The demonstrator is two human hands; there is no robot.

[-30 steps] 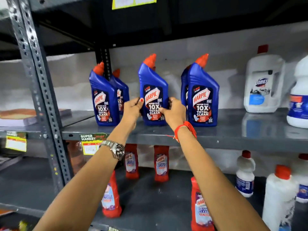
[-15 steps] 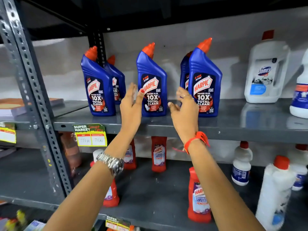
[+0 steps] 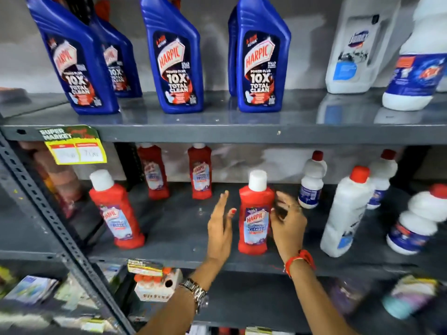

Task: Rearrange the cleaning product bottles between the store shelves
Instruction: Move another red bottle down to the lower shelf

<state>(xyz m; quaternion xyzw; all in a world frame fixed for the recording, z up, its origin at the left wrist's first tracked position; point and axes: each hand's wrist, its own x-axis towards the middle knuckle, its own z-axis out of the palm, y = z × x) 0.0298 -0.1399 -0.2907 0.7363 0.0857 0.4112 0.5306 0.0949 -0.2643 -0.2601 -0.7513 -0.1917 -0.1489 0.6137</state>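
Observation:
A red Harpic bottle (image 3: 255, 218) with a white cap stands upright near the front of the lower shelf (image 3: 179, 228). My left hand (image 3: 220, 226) is just left of it, fingers straight and apart, a small gap from the bottle. My right hand (image 3: 286, 220) is at its right side with curled, spread fingers, close to or just touching it; motion blur hides the contact. On the upper shelf (image 3: 242, 132) stand several blue Harpic bottles, the middle one (image 3: 173, 54) upright and free. More red Harpic bottles (image 3: 117, 209) stand on the lower shelf.
White bottles with red caps (image 3: 343, 213) crowd the lower shelf to the right. White jugs (image 3: 360, 44) stand on the upper shelf at right. A slotted grey upright (image 3: 48, 218) runs diagonally at left, with a yellow price tag (image 3: 76, 152). Mixed packets fill the bottom shelf.
Both hands let go of the middle blue bottle on the upper shelf and dropped to the lower shelf, either side of a red bottle. The view tilted down.

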